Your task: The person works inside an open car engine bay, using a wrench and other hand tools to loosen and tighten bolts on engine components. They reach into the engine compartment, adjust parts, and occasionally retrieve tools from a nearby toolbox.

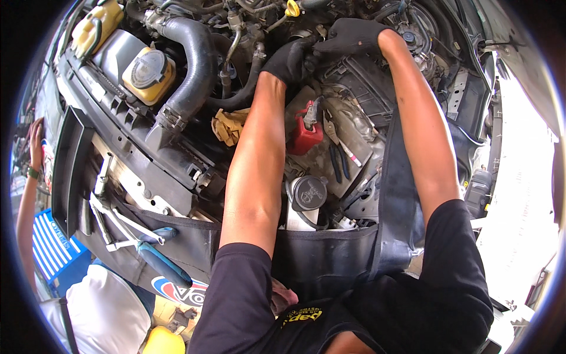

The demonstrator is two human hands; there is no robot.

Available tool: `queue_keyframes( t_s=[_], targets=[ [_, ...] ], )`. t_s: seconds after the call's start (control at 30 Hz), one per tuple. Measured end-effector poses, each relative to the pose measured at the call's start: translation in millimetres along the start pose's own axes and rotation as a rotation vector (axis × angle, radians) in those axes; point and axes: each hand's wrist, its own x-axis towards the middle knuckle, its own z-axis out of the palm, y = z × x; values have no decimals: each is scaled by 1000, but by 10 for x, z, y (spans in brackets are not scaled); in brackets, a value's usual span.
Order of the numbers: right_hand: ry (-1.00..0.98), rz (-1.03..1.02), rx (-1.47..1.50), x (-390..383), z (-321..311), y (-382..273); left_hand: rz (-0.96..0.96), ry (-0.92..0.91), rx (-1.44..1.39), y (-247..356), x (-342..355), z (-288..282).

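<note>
- Pictured at twelve o'clock from centre, deep in an engine bay, with the left hand in a black glove, fingers curled inward beside the other glove.
- Set close by, toward one o'clock, with the right hand, likewise black-gloved and bent inward, fingertips lost in the dark tangle of parts.
- Hidden where the gloves meet, at twelve o'clock: the exact spot of work. Impossible to tell pinching from mere touching in either grip.
- Placed just below the right glove, between one and two o'clock: a black ribbed housing, upper edge lost in shadow.
- Seen near the top rim at twelve o'clock: a yellow loop handle, lower end obscured.
- Lying nearer centre: a red plastic piece at one o'clock, partly wrapped in grey at the top, and pliers at two.
- Glimpsed between ten and eleven o'clock: a crumpled brown wad, partly behind the left forearm; hard to identify as paper or cloth.
- Resting between eight and nine o'clock: overlapping steel wrenches, hard to count.
- Cropped by the dark fisheye rim at nine o'clock: a co-worker's hand, with a band at the wrist.
- Washed out at three o'clock: a glaring white background, details unreadable.
</note>
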Motion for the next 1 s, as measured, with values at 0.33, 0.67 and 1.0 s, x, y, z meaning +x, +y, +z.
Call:
queue_keyframes(
  t_s=[0.33, 0.67, 1.0],
  targets=[
    [520, -74, 43, -212, 470, 454, -351, -163, -679, -198, 195, -192],
    [906, 191, 338, 39, 540, -212, 46, 42, 243, 114, 74, -93],
    [605, 4, 23, -161, 549, 146, 170, -162, 792, -92, 301, -358]
  ],
)
